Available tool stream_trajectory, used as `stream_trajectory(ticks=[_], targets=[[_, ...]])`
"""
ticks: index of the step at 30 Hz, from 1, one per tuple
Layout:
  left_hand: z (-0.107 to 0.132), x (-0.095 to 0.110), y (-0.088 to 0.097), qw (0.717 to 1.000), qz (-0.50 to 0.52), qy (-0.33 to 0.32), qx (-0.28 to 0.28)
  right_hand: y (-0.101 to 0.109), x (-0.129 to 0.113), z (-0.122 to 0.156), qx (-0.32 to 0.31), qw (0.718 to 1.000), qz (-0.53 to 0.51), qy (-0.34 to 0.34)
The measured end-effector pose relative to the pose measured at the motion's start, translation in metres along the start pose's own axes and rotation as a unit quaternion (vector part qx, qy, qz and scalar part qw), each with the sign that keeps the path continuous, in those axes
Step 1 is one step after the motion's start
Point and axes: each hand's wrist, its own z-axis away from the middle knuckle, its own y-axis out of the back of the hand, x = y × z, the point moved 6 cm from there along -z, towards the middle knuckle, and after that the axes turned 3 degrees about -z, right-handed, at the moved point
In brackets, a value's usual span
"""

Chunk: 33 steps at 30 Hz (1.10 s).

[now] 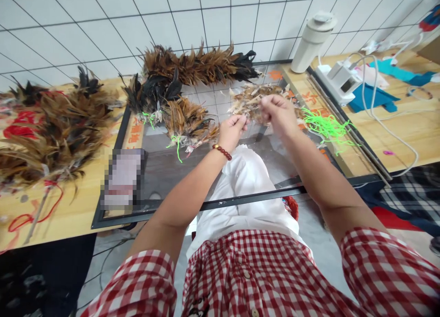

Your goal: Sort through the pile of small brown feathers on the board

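Loose brown feathers [245, 96]: directly beyond the left grip [233, 128], and beyond and to the left of the right grip [280, 113]. Long axis of the spread runs roughly left to right, across the line of reach; the pale quill ends at its left side point various ways. Right grip judged nearer, since its fingers overlap the spread in this view; contact cannot be confirmed.

Grip state: left, thumb and fingertips pinched together; right, likewise together, knuckles up and slightly higher. Whether a quill or thread is caught in either pinch: too small and blurred to tell.

Surroundings: a tan feather bundle [187, 116] with green ties, just left of the left grip; a long feather garland [195, 65] farther off beyond it; bright green yarn [325, 124] in a tangle, right of the right grip.
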Motion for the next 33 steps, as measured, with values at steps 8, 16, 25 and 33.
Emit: stream_trajectory(ticks=[8, 16, 25, 33], targets=[[-0.002, 0.007, 0.018, 0.988, 0.082, 0.027, 0.130, 0.039, -0.006, -0.009, -0.009, 0.909, 0.411, 0.068], [0.001, 0.005, 0.012, 0.988, 0.105, 0.051, 0.105, 0.013, 0.005, -0.007, -0.040, 0.866, 0.485, 0.115], [0.002, -0.008, -0.008, 0.968, 0.224, 0.112, -0.032, -0.010, -0.028, 0.023, -0.041, 0.907, 0.202, 0.368], [-0.003, -0.003, -0.004, 0.964, 0.244, 0.092, -0.046, -0.027, -0.022, 0.027, -0.107, 0.933, 0.155, 0.306]])
